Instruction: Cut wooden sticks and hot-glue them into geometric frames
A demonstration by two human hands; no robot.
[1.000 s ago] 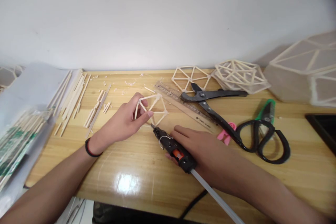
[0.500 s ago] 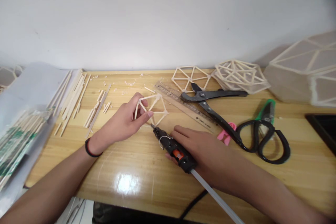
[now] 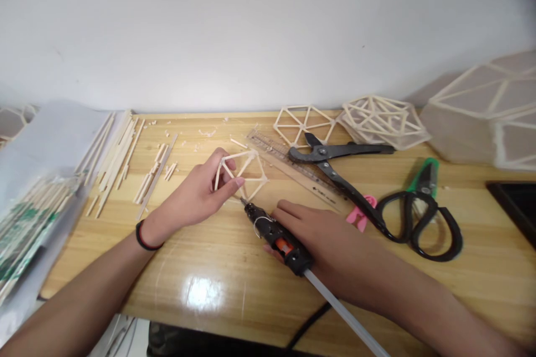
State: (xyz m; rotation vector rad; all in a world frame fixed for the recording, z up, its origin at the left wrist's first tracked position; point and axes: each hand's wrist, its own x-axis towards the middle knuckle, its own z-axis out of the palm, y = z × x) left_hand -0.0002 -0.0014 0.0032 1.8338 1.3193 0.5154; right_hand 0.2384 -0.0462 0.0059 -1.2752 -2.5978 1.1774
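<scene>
Between the thumb and fingers of my left hand (image 3: 209,192) is a small frame of wooden sticks (image 3: 254,180), made of triangles with pale joints. My right hand (image 3: 312,228) is wrapped round a black glue gun (image 3: 278,240) with an orange part on its side. A clear glue stick (image 3: 343,309) sticks out of the gun's back end. The nozzle is at the frame's lower corner, close to my left thumb; whether it touches I cannot tell. Most of my right fingers are hidden behind the gun.
Pliers (image 3: 335,153) lie over a clear ruler (image 3: 293,164). Black-handled scissors (image 3: 425,217) and a pink clip (image 3: 362,212) are on the right. Finished stick frames (image 3: 305,122) stand at the back. Loose sticks (image 3: 119,150) and a bag of sticks (image 3: 33,228) lie left.
</scene>
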